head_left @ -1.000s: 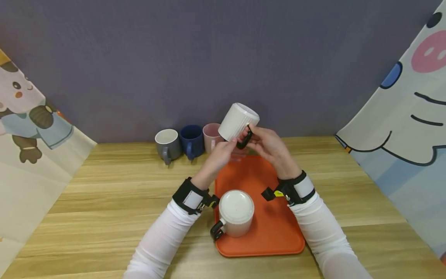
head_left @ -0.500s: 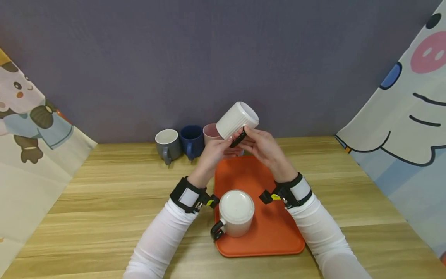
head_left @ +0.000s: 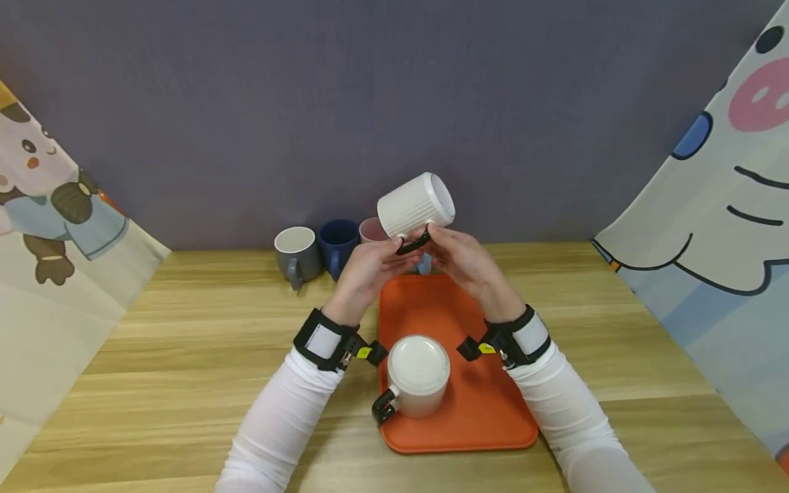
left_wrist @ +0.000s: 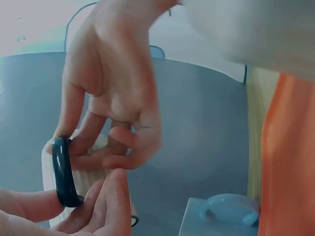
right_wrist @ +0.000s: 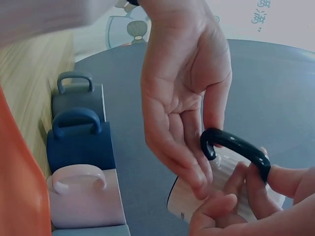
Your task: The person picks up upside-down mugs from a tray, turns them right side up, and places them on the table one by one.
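Both hands hold up a white ribbed mug (head_left: 411, 207) tilted onto its side, its black handle (head_left: 414, 244) underneath. My left hand (head_left: 365, 272) pinches the handle's left end, thumb on the handle and fingers beneath the mug. At the handle's other end my right hand (head_left: 470, 268) pinches with thumb and fingers. In the right wrist view the black handle (right_wrist: 238, 147) spans between the two thumbs, and fingers of both hands cover part of the ribbed wall. A second white mug (head_left: 418, 375) stands upside down on the orange tray (head_left: 487, 424), black handle pointing front left.
Behind the hands, along the wall, stand a grey mug (head_left: 297, 257), a navy mug (head_left: 337, 248), a pink mug (head_left: 372, 230) and a light blue mug (head_left: 424, 264), the last mostly hidden. Wooden tabletop (head_left: 185, 370) surrounds the tray.
The held mug has turned closer to horizontal and shifted slightly up and left. The left hand has moved a little left, the right hand slightly left along with it.
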{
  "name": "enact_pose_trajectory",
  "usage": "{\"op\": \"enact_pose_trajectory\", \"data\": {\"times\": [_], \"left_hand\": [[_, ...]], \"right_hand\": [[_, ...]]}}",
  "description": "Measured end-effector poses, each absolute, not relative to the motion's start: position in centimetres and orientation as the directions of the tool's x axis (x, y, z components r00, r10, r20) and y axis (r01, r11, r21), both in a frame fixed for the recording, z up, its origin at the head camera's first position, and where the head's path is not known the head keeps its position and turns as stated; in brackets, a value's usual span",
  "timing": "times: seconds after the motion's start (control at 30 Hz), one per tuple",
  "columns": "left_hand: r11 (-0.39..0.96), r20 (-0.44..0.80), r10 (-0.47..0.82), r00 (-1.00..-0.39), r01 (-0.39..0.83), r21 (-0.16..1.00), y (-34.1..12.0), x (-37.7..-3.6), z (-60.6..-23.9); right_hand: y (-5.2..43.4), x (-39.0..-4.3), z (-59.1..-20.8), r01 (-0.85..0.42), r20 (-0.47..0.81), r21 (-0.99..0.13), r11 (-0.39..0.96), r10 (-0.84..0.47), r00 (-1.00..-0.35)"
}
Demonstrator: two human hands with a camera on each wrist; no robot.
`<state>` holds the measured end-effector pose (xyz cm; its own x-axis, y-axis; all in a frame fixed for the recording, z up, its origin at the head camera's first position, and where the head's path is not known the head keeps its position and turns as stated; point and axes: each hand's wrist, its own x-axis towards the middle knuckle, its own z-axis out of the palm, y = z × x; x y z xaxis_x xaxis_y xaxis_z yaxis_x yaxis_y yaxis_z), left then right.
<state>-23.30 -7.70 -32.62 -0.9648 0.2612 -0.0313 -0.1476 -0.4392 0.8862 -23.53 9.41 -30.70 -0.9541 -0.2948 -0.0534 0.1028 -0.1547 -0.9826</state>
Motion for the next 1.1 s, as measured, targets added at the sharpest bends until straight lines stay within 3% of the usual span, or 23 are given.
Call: {"op": "enact_pose_trajectory", "data": {"times": [0.37, 0.7, 1.1], "left_hand": [[-0.565, -0.092, 0.267, -0.959, -0.234, 0.792, -8.4, -23.4, -32.1], [-0.732, -0.089, 0.348, -0.933, -0.330, 0.596, -8.8, -23.3, -31.7], [-0.852, -0.066, 0.245, -0.967, -0.247, 0.462, -7.8, -23.1, -31.7]], "right_hand": [[9.3, -23.7, -30.6, 0.122, -0.066, -0.977, -0.173, -0.297, -0.952], [8.9, -23.7, -30.9, 0.153, -0.075, -0.961, -0.230, -0.316, -0.946], [7.9, -23.5, -31.4, 0.172, -0.061, -0.926, -0.336, -0.318, -0.946]]}}
